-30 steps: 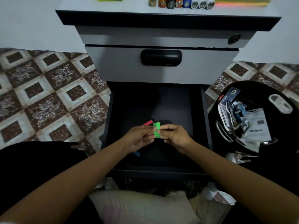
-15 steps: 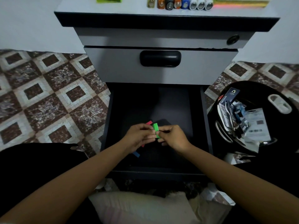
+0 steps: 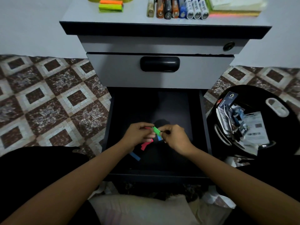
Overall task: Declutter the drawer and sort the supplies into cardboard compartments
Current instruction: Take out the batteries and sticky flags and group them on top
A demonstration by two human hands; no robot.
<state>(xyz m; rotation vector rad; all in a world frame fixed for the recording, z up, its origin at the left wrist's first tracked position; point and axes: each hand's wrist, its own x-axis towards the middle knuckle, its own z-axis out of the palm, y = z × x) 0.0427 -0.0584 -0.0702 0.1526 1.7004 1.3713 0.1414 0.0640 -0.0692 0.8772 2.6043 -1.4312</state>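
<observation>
The bottom drawer [image 3: 202, 127] of a grey cabinet is pulled out, its dark inside nearly bare. Over its middle my left hand [image 3: 138, 135] and my right hand [image 3: 175, 138] meet around small coloured strips. A green strip [image 3: 156, 131] is pinched between the fingertips of both hands. A red strip [image 3: 146, 145] hangs below my left fingers, and a blue strip [image 3: 159, 138] shows under the green one. Another blue strip [image 3: 135, 156] lies near my left wrist. Whether that one is held or resting on the drawer floor I cannot tell.
On the cabinet top [image 3: 129, 17] lie several batteries [image 3: 177, 8], sticky-note pads [image 3: 111, 6] and a paper stack [image 3: 233, 6]. A shut drawer with a black handle [image 3: 159, 64] sits above. A black bin [image 3: 259, 120] with packaging stands right. Patterned tiles [image 3: 48, 103] lie left, a cushion [image 3: 139, 210] below.
The camera has tilted so the cabinet top shows more. My hands stayed together over the drawer; the green strip has tilted and the red and blue strips now hang lower, more spread.
</observation>
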